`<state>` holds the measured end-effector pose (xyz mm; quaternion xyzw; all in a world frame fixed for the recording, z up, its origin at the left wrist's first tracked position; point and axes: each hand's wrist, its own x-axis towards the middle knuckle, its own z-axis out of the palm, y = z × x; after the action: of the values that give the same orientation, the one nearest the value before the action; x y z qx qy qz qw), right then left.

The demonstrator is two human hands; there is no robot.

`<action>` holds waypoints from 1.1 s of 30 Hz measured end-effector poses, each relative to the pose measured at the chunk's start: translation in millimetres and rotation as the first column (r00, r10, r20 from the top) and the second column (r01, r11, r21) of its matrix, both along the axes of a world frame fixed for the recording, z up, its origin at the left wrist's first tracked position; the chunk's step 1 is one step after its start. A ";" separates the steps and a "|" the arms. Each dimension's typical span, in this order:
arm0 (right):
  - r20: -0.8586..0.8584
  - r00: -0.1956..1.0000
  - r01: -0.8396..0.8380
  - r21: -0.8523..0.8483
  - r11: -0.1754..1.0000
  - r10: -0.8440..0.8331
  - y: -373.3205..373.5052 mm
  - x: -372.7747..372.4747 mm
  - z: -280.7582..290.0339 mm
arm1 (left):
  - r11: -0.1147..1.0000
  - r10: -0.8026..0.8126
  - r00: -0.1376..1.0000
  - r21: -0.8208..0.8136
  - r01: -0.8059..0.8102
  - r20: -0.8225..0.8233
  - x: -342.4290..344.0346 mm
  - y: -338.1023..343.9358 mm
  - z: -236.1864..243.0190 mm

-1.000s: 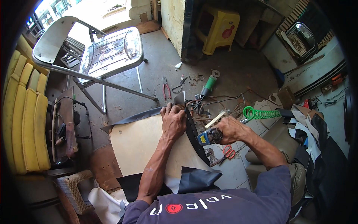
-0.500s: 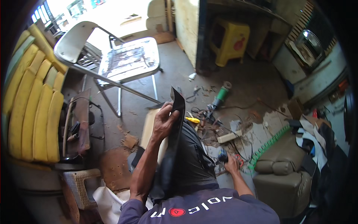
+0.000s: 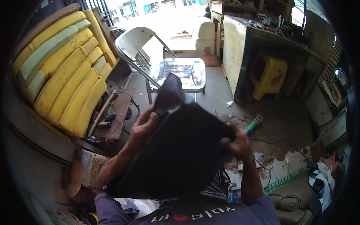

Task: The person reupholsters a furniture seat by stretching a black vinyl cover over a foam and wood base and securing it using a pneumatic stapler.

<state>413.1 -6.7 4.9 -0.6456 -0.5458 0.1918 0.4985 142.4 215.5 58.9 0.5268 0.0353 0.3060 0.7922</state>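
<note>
A large sheet of black leather-like material [image 3: 180, 150] is spread up in front of my chest, its upper end folded over in a pointed flap. My left hand [image 3: 145, 125] grips it along the left side, fingers curled around the edge. At its right corner, my right hand [image 3: 238, 140] pinches the material between thumb and fingers. The sheet hides most of my lap and whatever lies behind it. A blue tool [image 3: 234, 193], partly covered, rests low beside my right forearm.
A metal folding chair [image 3: 183, 73] stands ahead, with yellow padded panels [image 3: 69, 82] leaning at the left. To the right are a yellow stool [image 3: 272, 77], a green power tool [image 3: 254, 124], a coiled green hose [image 3: 287, 178] and an olive cushioned piece [image 3: 290, 200]. Scraps litter the floor.
My right hand has come up from low on the right, away from a dark tool, and taken the black sheet's edge. The sheet has opened out broadly, and the view has tilted up.
</note>
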 end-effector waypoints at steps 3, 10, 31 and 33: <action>0.150 0.984 0.101 -0.003 0.995 -0.100 -2.1 -33.0 -11.5 | 1.000 -0.023 0.968 0.015 0.027 -0.251 -4.8 13.0 5.5; -0.287 0.957 -0.089 -0.145 0.985 0.044 -41.3 -55.3 -46.5 | 0.867 -0.308 0.779 0.176 0.466 -0.546 31.2 -18.7 32.8; -0.323 0.937 -0.178 -0.125 0.976 0.130 91.3 -29.4 87.4 | 0.905 -0.338 0.583 -0.084 0.418 -0.739 55.5 -36.7 34.0; -0.267 0.951 -0.180 -0.078 0.981 0.153 96.7 -27.0 77.7 | 0.915 -0.306 0.580 -0.064 0.399 -0.755 53.2 -37.8 34.0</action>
<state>386.1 89.9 82.6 -0.5908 -0.5178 0.3436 0.5145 195.6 177.7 92.9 0.6455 0.2367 -0.1016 0.7190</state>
